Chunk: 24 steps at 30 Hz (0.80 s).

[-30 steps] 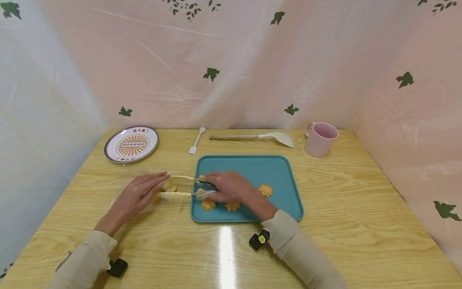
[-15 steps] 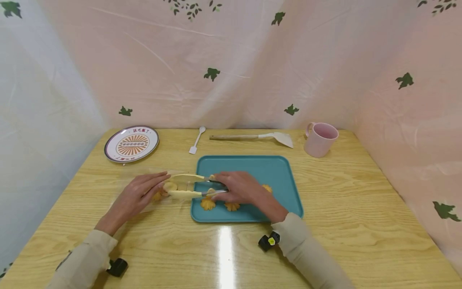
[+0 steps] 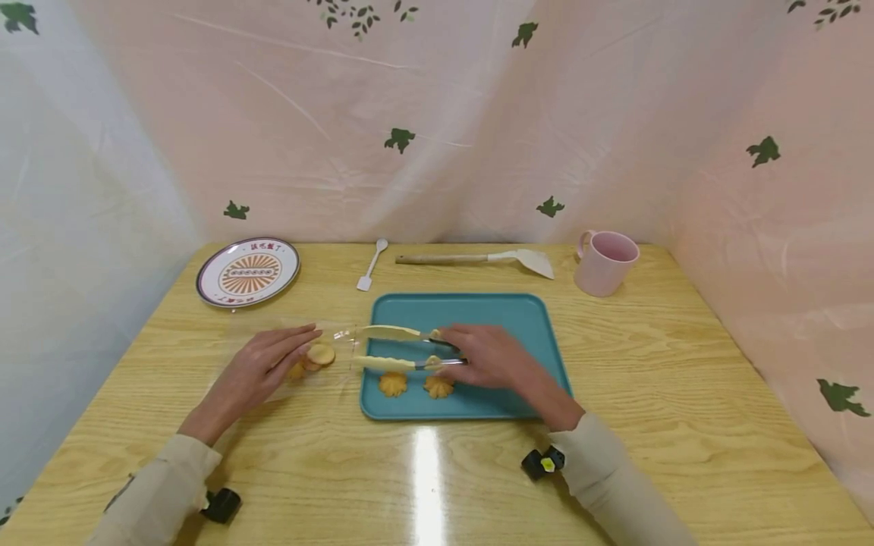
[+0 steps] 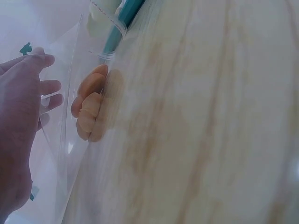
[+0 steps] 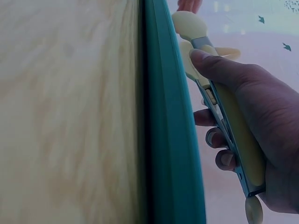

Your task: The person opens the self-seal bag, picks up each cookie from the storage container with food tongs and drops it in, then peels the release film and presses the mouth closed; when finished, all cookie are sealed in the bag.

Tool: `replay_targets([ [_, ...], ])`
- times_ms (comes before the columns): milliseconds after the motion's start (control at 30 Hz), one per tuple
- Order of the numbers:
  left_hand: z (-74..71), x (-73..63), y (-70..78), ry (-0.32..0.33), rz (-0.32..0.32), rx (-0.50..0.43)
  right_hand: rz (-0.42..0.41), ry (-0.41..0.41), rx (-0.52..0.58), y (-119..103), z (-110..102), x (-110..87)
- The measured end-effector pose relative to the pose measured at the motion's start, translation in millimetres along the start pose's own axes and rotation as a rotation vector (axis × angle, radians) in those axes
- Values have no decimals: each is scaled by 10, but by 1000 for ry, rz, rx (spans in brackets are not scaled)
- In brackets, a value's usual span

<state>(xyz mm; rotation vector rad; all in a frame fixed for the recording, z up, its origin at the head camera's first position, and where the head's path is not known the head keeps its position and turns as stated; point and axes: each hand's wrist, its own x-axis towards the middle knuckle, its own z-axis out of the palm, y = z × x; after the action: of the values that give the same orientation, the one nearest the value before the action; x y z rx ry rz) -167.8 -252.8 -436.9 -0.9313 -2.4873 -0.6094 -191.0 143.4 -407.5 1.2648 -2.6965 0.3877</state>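
Observation:
My left hand (image 3: 262,369) holds a clear plastic bag (image 4: 65,135) lying left of the tray, and the film stands raised near its fingertips. Several round cookies (image 3: 321,353) are inside the bag, partly behind the fingers; they also show as a cluster of cookies (image 4: 89,100) in the left wrist view. My right hand (image 3: 488,356) grips a pair of cream-tipped tongs (image 3: 392,333) over the blue tray (image 3: 457,309). The tongs are spread with nothing between the tips, which point at the bag's mouth. Two ridged cookies (image 3: 439,386) lie along the tray's near side.
At the back left is a patterned plate (image 3: 249,273). Behind the tray lie a small white spoon-like tool (image 3: 372,265) and a spatula (image 3: 478,258). A pink mug (image 3: 605,265) stands at the back right. A floral cloth (image 3: 437,91) hangs behind the table.
My right hand has drawn the tongs rightward out of the bag and over the tray, leaving a cookie at the bag's inner end in view. The left hand has stayed put.

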Motion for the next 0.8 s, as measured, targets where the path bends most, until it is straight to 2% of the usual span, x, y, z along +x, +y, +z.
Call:
replay_targets([
  [200,0,0,7,-10,-11,-2,26,18,-11,32,-54,-165],
  [800,-1,0,-2,6,4,0,-8,43,-67,27,-146,-447],
])
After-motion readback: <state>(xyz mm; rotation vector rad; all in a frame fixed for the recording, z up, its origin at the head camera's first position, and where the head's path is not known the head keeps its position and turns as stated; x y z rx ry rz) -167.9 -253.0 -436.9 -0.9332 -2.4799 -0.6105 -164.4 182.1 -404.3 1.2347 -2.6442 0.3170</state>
